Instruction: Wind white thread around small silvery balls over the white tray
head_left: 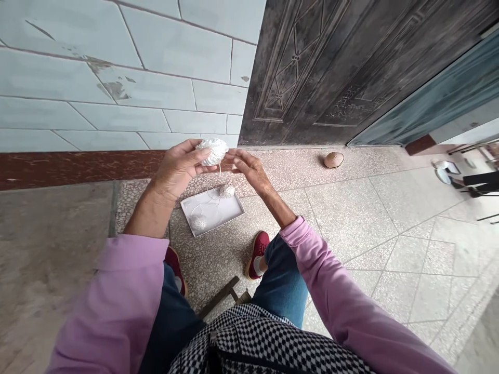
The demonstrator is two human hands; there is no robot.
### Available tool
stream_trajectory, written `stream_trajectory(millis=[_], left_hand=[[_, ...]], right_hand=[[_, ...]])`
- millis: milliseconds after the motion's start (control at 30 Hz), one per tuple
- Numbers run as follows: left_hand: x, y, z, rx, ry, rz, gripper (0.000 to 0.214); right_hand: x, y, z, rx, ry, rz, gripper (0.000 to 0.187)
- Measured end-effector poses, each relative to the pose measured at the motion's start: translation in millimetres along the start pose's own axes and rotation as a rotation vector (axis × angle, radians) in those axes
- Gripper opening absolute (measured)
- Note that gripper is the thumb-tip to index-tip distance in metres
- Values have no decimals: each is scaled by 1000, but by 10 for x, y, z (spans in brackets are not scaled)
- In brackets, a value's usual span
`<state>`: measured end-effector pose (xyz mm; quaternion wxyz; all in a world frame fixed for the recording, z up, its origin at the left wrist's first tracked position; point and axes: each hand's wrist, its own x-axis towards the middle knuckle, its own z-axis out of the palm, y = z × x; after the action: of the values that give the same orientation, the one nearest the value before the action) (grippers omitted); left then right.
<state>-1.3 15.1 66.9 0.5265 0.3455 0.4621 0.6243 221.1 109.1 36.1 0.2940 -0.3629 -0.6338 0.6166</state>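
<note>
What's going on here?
A person cradles a ball of white string in their left hand, with their open right hand raised close beside it. A strand drops toward a shallow white tray on the terrazzo floor, which holds two smaller white balls.

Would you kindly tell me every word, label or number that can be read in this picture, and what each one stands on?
Nothing can be read for certain. The embossed characters on the dark metal door are too blurred to read, and no print shows on the white tray.
</note>
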Motion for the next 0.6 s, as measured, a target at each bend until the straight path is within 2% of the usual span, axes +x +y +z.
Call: stream_trajectory(millis=[167,333,467,600], left_hand=[[-20,2,42,85,44,-4,66],[89,-99,-20,217,151,44,64],[168,-200,-54,338,130,137,61],[146,-231,-63,406,-40,64,58]], right_hand=[[-56,88,235,164,-193,41,32],[-182,177,423,61,-225,36,49],[-275,61,292,-133,-189,-54,55],[-246,-57,42,-181,-62,-119,49]])
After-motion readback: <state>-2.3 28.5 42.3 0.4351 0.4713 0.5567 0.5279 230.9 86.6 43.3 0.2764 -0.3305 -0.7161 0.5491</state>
